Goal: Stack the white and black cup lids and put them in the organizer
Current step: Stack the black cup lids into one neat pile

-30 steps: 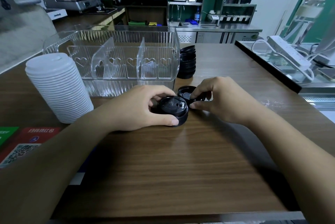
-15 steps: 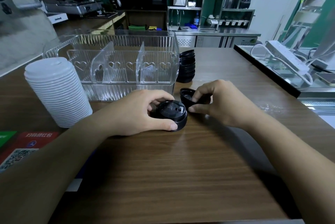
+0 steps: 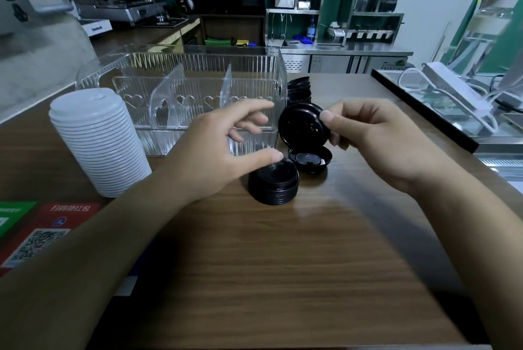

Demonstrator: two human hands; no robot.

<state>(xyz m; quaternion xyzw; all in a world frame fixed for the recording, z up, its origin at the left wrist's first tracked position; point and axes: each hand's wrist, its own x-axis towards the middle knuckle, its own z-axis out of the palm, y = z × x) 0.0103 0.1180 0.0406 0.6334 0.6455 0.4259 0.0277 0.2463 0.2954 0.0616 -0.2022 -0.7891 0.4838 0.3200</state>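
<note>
A short stack of black lids (image 3: 274, 185) stands on the wooden counter. My left hand (image 3: 223, 148) hovers just above it, fingers spread and holding nothing. My right hand (image 3: 376, 134) pinches a single black lid (image 3: 303, 126), tilted on edge above another loose black lid (image 3: 310, 159) lying on the counter. A tall stack of white lids (image 3: 97, 140) stands at the left. The clear ribbed organizer (image 3: 181, 86), with its dividers, sits behind my hands. A further stack of black lids (image 3: 298, 89) stands beside the organizer's right end.
Red and green QR cards (image 3: 42, 233) lie at the counter's left front edge. A black-edged ledge with a white power strip (image 3: 458, 92) and cables runs along the right. Coffee machines and steel shelves stand in the background.
My left hand has let go of the short black stack and lifted above it. My right hand has raised one black lid off the counter and tilted it upright.
</note>
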